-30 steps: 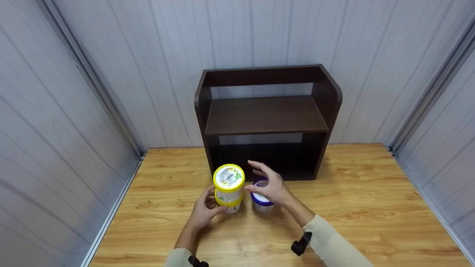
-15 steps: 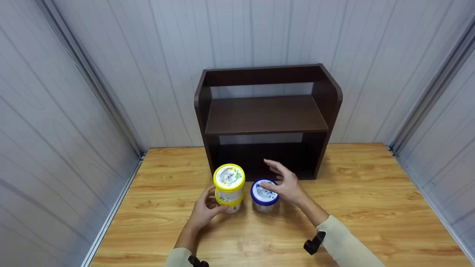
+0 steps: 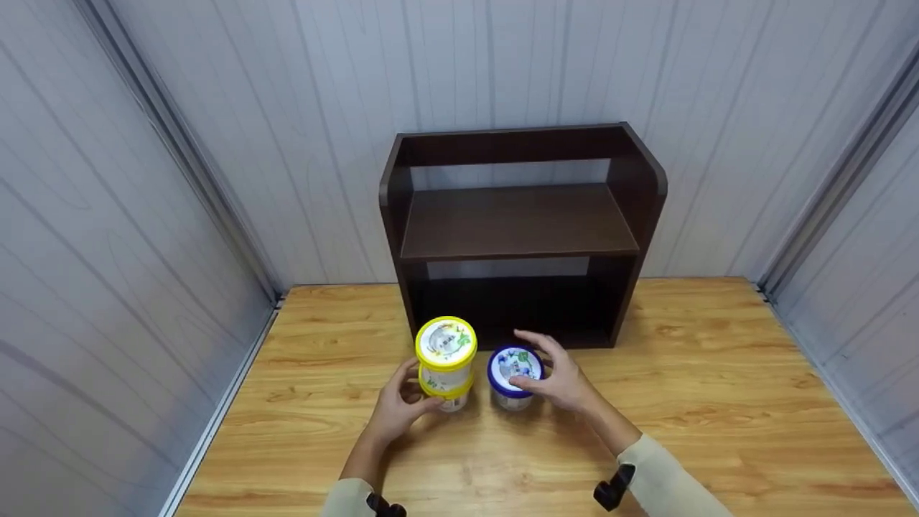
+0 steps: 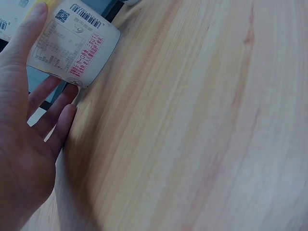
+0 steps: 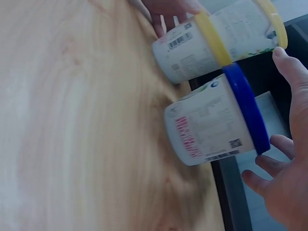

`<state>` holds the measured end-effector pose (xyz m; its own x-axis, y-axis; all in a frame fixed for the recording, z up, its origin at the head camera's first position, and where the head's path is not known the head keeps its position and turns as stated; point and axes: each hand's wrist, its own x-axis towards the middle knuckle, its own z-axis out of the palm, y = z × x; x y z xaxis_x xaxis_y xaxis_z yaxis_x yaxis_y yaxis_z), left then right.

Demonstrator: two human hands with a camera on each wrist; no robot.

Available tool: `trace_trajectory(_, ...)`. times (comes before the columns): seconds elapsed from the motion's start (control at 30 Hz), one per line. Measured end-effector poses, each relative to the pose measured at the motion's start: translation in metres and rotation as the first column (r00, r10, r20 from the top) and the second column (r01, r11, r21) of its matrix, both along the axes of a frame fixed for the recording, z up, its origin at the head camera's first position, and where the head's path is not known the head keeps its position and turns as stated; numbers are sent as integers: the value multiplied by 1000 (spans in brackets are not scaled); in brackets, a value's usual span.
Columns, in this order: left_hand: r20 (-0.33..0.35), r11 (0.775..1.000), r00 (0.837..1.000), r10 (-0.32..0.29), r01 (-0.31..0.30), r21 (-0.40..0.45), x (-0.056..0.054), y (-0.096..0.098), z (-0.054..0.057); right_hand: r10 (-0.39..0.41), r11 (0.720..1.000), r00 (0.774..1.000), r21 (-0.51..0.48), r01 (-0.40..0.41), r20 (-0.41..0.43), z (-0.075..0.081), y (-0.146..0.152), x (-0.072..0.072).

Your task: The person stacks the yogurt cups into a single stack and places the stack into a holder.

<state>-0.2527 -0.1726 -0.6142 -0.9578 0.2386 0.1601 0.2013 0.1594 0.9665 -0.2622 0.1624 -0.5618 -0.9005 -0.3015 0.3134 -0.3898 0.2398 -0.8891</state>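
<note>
Two white tubs with yellow lids stand stacked on the table, the upper tub (image 3: pixel 446 345) resting on the lower tub (image 3: pixel 454 404). My left hand (image 3: pixel 393 408) holds the lower one from the left, thumb in front and fingers behind; in the left wrist view its thumb lies along the printed label side (image 4: pixel 72 43). Just right of the stack is a white tub with a blue lid (image 3: pixel 511 362), upright on the table. Around its lid my right hand (image 3: pixel 566 380) is spread, thumb over the near side and fingers beyond. The right wrist view has the fingertips (image 5: pixel 263 161) right by the blue rim.
A dark brown two-level shelf (image 3: pixel 520 222) stands behind the tubs, close to the wall. The wooden table (image 3: pixel 316 345) runs out to both sides, bounded by pale panel walls (image 3: pixel 330 143).
My right hand has drawn back to the right off the blue lid, then come down closer around it. My left hand stays at the yellow-lidded stack.
</note>
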Motion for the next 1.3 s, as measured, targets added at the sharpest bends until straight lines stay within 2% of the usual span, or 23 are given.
trace_trajectory(0.2, -4, 1000, 1000, -2, 2, 12, 1, 0, 1, 3, 1000, 1000, 27, -3, -9, -9, 0, 4)
trace_trajectory(0.5, 2, 1000, 1000, 7, -7, -2, 1, 2, 1, -19, 1000, 999, 13, 18, 36, -22, -1, 9)
trace_trajectory(0.77, 1, 1000, 1000, 7, -7, -5, -1, 1, -1, -47, 997, 999, 69, 45, 26, -27, -2, 10)
trace_trajectory(1.0, 3, 1000, 1000, 6, -6, -3, 0, 0, 1, -64, 997, 998, 54, 63, 26, -23, -4, 13)
trace_trajectory(1.07, 5, 1000, 1000, 5, -5, 1, 0, 1, 1, -65, 996, 998, 62, 63, 24, -28, -3, 11)
trace_trajectory(1.3, 21, 1000, 1000, 10, -10, 0, 1, 1, 1, -56, 997, 998, 48, 55, 32, -29, -3, 10)
